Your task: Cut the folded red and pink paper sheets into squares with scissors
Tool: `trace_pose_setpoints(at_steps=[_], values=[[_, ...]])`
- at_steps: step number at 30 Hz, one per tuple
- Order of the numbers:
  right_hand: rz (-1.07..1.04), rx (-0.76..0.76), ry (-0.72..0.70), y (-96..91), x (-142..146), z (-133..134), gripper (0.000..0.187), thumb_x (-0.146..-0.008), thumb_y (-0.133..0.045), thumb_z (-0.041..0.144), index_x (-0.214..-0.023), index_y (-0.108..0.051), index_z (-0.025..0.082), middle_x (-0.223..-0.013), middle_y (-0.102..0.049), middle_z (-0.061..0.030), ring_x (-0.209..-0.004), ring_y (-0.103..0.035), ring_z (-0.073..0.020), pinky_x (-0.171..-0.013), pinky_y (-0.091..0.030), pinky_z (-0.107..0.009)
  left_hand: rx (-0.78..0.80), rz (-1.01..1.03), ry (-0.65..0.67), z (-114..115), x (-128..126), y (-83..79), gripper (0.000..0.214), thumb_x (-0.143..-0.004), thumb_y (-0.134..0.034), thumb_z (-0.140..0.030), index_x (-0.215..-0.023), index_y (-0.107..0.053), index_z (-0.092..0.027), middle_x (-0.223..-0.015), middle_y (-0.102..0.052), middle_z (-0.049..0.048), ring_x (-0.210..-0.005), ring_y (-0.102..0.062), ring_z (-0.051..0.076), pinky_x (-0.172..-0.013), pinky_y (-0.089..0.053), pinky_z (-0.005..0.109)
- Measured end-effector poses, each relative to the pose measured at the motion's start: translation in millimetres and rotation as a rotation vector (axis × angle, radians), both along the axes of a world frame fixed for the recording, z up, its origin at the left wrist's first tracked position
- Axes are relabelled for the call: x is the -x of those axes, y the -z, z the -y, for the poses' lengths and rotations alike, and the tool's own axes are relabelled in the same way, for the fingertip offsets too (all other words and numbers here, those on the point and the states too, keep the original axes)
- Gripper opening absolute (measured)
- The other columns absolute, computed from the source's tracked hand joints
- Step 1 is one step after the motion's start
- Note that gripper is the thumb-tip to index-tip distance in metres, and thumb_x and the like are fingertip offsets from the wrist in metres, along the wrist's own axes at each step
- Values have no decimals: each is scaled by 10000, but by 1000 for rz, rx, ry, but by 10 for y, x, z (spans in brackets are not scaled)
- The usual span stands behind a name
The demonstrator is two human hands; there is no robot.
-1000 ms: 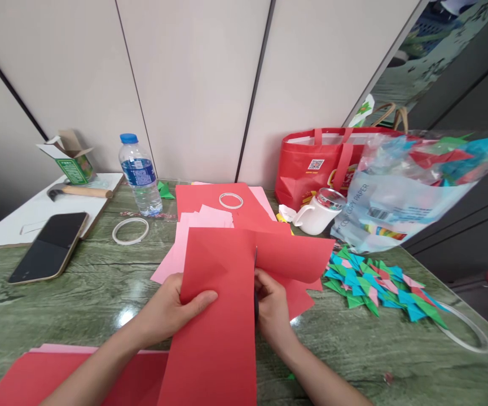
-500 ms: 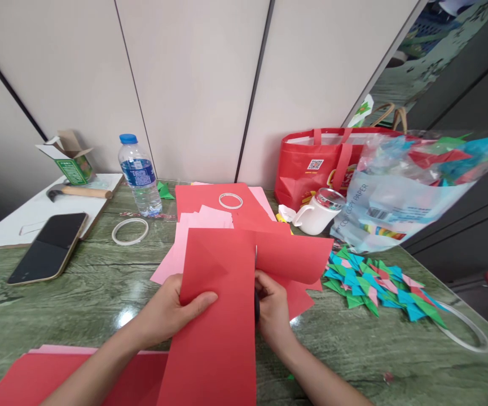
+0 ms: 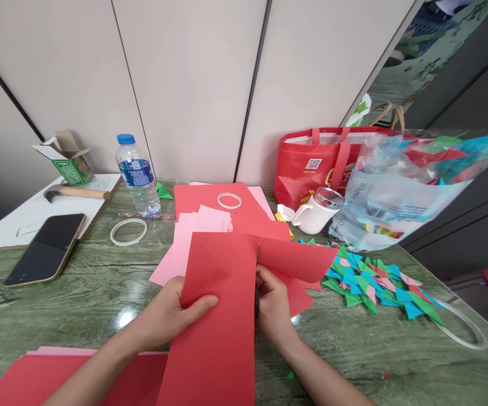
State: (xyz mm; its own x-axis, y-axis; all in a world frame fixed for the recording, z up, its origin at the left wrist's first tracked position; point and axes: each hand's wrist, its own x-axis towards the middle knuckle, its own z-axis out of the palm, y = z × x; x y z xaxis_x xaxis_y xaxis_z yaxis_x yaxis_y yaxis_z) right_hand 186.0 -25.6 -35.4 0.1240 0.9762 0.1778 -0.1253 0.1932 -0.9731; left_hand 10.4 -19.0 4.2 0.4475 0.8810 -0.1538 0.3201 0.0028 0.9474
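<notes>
Just right of the left hand (image 3: pixel 174 313), the red sheet (image 3: pixel 220 344), edge pinched in that grip, runs longways toward the wearer; right hand (image 3: pixel 274 301), clutching scissors (image 3: pixel 256 300), is way nearer the cut side.

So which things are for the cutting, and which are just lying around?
Used for cutting:
red paper sheet, in the left hand
scissors, mostly hidden, in the right hand

Probably just lying around:
smartphone
hammer
water bottle
white mug
green box
red shopping bag
</notes>
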Motion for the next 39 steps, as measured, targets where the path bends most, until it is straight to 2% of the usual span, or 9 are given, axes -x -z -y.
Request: trace_pose_setpoints(at_steps=[13, 27, 33, 39], values=[[-11, 14, 20, -7, 12, -2, 184, -592, -663, 136, -770, -642, 181, -728, -703, -16, -654, -626, -177, -608, -507, -276, -1, 2, 7, -1, 3, -17, 203, -780, -524, -339, -834, -625, -172, -840, -706, 28, -718, -649, 191, -569, -516, 229], [-23, 36, 33, -37, 23, 12, 137, -612, -681, 230, -737, -655, 181, -699, -706, -19, -627, -629, -176, -588, -517, -281, -13, -10, 14, 9, 3, -29, 215, -779, -524, -346, -853, -629, -173, -855, -707, 36, -735, -650, 200, -581, -527, 240], [-99, 50, 5, -46, 37, 22, 113, -608, -671, 189, -720, -658, 192, -679, -703, 4, -617, -625, -160, -587, -513, -258, -32, 6, 18, 14, 6, -26, 192, -780, -525, -327, -841, -627, -176, -844, -707, 28, -728, -648, 192, -575, -521, 225], [-64, 28, 22, -76, 11, 2, 149, -605, -651, 141, -747, -648, 186, -716, -702, 1, -628, -619, -158, -596, -505, -256, -47, -31, 31, 22, -8, -17, 209, -774, -531, -334, -857, -630, -170, -851, -704, 38, -743, -643, 202, -597, -522, 246]])
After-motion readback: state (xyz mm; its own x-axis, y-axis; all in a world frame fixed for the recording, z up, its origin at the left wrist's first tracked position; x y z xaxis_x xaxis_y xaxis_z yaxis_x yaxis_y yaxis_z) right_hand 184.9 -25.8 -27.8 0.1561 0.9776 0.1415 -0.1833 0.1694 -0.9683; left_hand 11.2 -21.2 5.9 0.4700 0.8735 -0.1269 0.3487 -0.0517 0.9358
